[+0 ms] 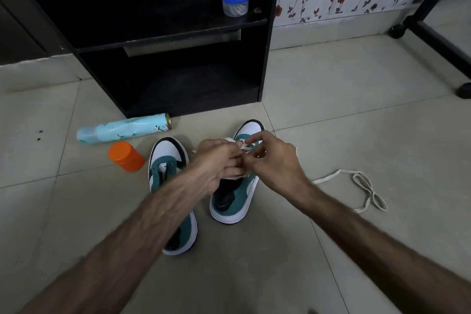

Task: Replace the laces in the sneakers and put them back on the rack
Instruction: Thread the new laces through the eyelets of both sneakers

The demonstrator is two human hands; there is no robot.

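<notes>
Both arms reached forward, left hand (216, 160) and right hand (272, 158) pinching the lace (242, 146) (white) over the right sneaker (234, 201).

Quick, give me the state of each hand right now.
Left hand: fingers curled, pinching the white lace at the right sneaker.
Right hand: fingers curled, pinching the same lace.
</notes>
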